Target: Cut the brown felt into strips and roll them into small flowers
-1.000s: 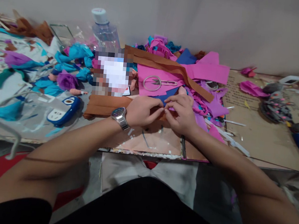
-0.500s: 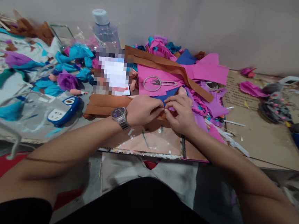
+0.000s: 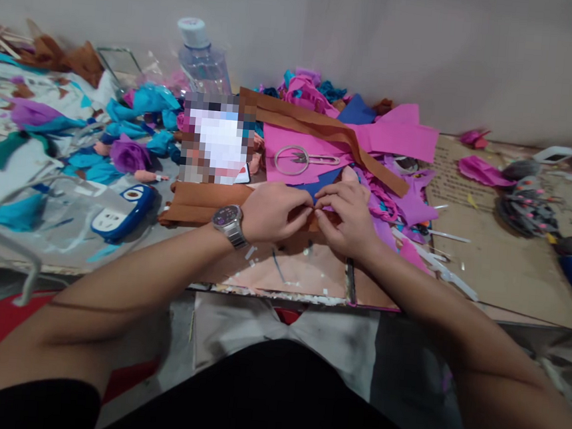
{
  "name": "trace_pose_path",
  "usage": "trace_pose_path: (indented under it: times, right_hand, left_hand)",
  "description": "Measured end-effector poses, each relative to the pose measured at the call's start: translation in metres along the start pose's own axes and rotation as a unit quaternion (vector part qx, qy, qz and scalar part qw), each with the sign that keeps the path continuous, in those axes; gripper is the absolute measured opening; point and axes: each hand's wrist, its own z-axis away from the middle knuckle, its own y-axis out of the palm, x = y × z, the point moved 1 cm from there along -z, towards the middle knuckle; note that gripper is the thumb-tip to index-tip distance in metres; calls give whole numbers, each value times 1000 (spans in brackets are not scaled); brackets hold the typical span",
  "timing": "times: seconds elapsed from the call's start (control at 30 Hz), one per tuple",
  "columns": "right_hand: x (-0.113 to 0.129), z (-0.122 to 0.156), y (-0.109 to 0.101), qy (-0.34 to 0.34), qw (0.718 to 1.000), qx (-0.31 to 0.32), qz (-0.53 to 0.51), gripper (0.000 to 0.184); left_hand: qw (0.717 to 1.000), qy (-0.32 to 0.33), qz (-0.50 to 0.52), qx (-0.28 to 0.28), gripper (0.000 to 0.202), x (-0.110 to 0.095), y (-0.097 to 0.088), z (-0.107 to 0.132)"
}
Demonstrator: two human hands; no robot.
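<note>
The left hand [image 3: 277, 212], wearing a metal-banded watch [image 3: 228, 224] on its wrist, and the right hand [image 3: 345, 214] meet over the near middle of the surface [image 3: 225, 271]. Their fingers are bent inward, tips nearly together; whether they are closed on anything cannot be told, as the tips hide the spot. Brown crepe paper [image 3: 201, 204] lies low across the surface, stretching left past the watch, with more brown showing beneath the hands.

Just beyond, thread snips [image 3: 315, 158] rest on a pink paper sheet [image 3: 290, 139], and a long brown strip [image 3: 331, 129] slants over the pink from far left to near right. Left of these is a lit screen [image 3: 222, 142], partly pixelated, with a clear capped bottle [image 3: 205, 67] behind it. Farther left, a purple paper flower [image 3: 130, 153] sits among blue paper pieces [image 3: 156, 98], and a blue-and-white socket block [image 3: 123, 213] lies nearer. At the right, a dark clump with pink-tipped bits [image 3: 527, 207] stands on a printed cardboard sheet [image 3: 468, 247].
</note>
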Motion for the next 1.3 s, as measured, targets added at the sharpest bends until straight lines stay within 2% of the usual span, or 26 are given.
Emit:
trace_pose_path:
  times: [0.3,0.67,0.9,1.3]
  right_hand:
    - [-2,0,-3,-21,999,12,29,6]
    - [-7,-1,-8,-11,997,6,73,7]
    - [-9,-2,-11,-6,997,8,74,6]
    - [-13,-2,-13,6,996,8,84,5]
  left_hand:
    - [999,-34,-23,22,26,3,0,1]
    - [995,-85,-48,16,26,8,-3,-1]
    - [991,-112,-64,31,25,11,-6,-3]
    - [982,-159,-96,25,25,20,-11,-5]
